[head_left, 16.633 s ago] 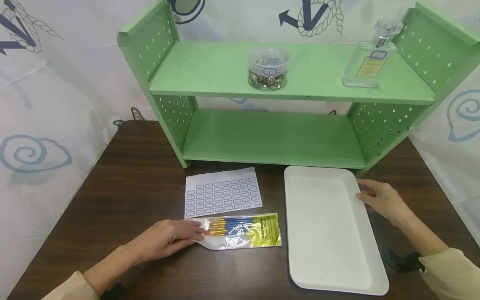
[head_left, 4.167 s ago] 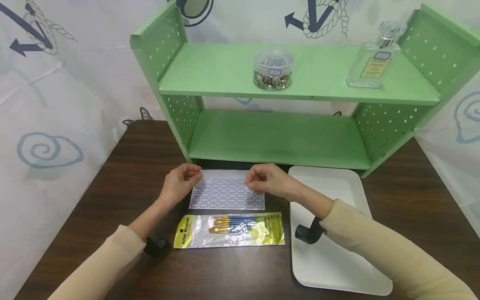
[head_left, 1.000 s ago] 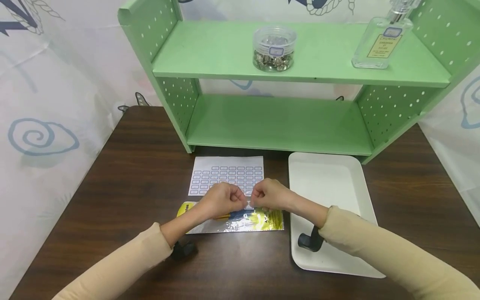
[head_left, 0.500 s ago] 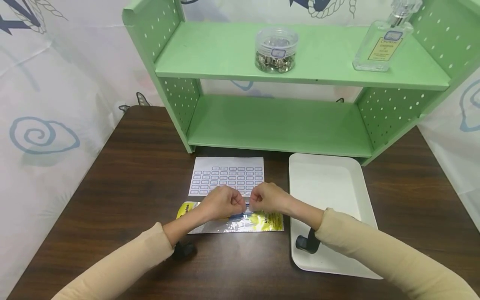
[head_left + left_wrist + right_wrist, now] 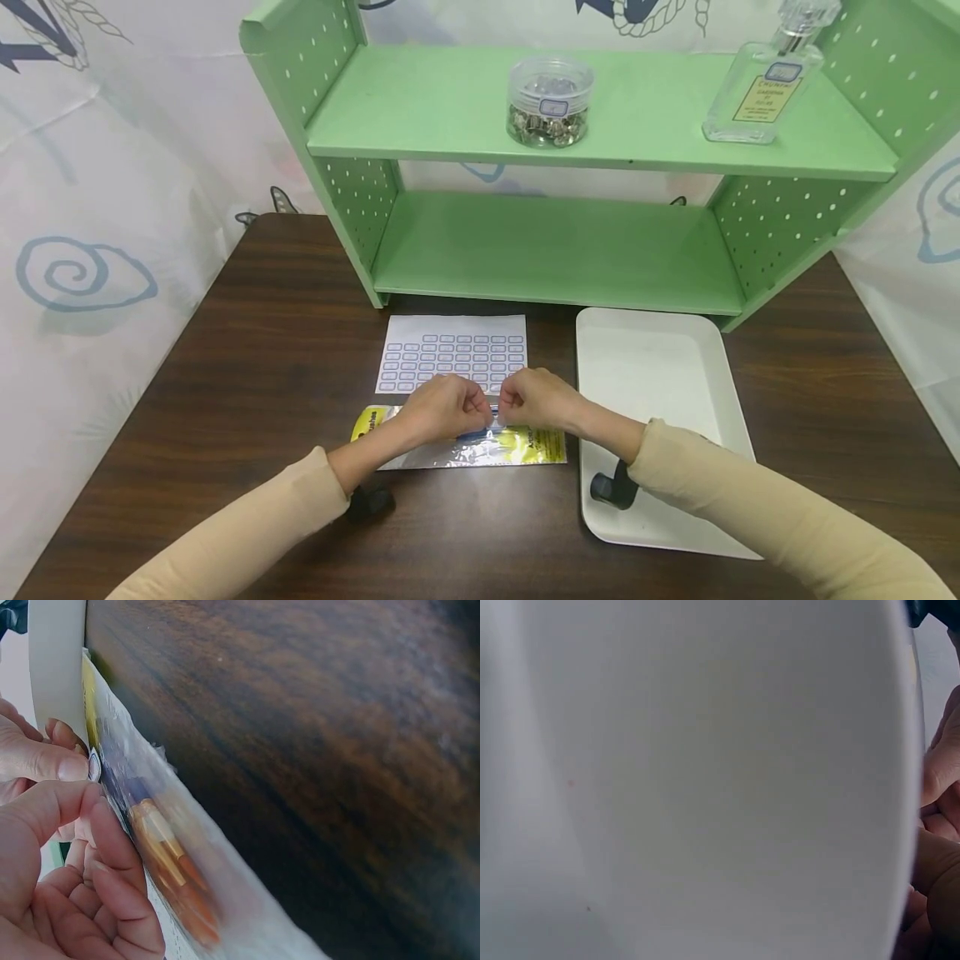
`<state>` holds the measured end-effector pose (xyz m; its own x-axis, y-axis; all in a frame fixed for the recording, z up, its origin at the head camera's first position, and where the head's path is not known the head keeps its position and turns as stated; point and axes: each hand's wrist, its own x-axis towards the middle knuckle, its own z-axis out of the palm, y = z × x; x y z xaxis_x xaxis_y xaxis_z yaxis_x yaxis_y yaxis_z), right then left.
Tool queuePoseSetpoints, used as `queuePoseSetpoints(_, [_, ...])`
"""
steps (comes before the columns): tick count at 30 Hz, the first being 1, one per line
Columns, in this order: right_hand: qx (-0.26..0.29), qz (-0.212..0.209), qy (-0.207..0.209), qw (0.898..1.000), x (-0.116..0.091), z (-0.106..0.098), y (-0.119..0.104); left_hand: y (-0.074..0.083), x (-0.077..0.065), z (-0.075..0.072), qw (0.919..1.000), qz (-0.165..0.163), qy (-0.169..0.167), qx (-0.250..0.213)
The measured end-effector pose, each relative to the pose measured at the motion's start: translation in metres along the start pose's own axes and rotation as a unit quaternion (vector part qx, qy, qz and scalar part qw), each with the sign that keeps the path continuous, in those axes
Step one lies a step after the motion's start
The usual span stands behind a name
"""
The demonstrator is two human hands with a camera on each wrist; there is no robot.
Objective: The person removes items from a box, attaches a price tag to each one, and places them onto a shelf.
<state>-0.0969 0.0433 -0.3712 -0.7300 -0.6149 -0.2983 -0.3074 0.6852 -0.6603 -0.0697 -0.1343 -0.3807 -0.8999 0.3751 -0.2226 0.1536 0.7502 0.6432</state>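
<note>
A small white label with a blue border (image 5: 94,766) is at the fingertips of both hands, just over a clear packet of artist brushes (image 5: 472,454). My left hand (image 5: 444,407) pinches its left side between thumb and forefinger, the other fingers curled. From the right, my right hand (image 5: 538,398) pinches the opposite side. Whether the label touches the plastic is hard to tell. Blue handles and gold ferrules show through the packet, partly hidden by the hands. Directly behind it lies the sheet of printed labels (image 5: 402,327), its front edge partly covered by the left hand.
To the right lies a white tray (image 5: 645,358), under the right forearm. A green two-tier shelf (image 5: 555,250) stands at the back. On its upper tier are a labelled clear jar of metal bits (image 5: 550,104) and a labelled glass perfume bottle (image 5: 761,96). The table (image 5: 247,350) is dark wood.
From the packet and the tray edge, both hands went to the label sheet, where the right fingers took a label. They then came forward over the packet with it; the last half second shows little movement.
</note>
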Motion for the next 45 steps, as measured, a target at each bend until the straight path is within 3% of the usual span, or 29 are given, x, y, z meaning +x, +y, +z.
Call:
queuePoseSetpoints(9, [-0.004,-0.007,0.002,1.0,-0.0006,0.0008,0.0008,-0.001,0.0013,0.0018,1.0,-0.006,-0.001,0.001])
queuePoseSetpoints(33, [-0.019,-0.009,0.017,1.0,-0.0011,0.0047,-0.0008,-0.0023,0.0011,0.0028,0.9997,0.016,-0.002,0.021])
queuePoseSetpoints(45, [-0.031,-0.032,0.027,0.999,-0.001,0.006,0.0014,-0.0015,0.0005,0.0023,0.999,0.023,-0.005,0.037])
